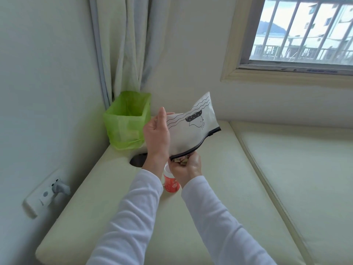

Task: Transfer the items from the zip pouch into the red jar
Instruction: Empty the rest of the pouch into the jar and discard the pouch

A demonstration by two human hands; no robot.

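My left hand point(156, 134) grips the left end of a white zip pouch point(193, 131) printed with wavy lines and a black cartoon figure, holding it tilted with its dark zip edge facing down. Just under the zip, my right hand point(186, 168) is cupped around several small tan pieces point(180, 161) at the pouch's mouth. The red jar point(171, 183) stands upright on the cream cushion directly below both hands, its white rim partly hidden by my right hand.
A box lined with a green plastic bag point(127, 120) stands in the corner behind the pouch. A dark round hole point(138, 159) lies in the cushion point(118, 190) beside my left wrist. A wall socket with a grey plug point(57, 188) is at the left. A curtain point(122, 44) and a window point(305, 29) are behind.
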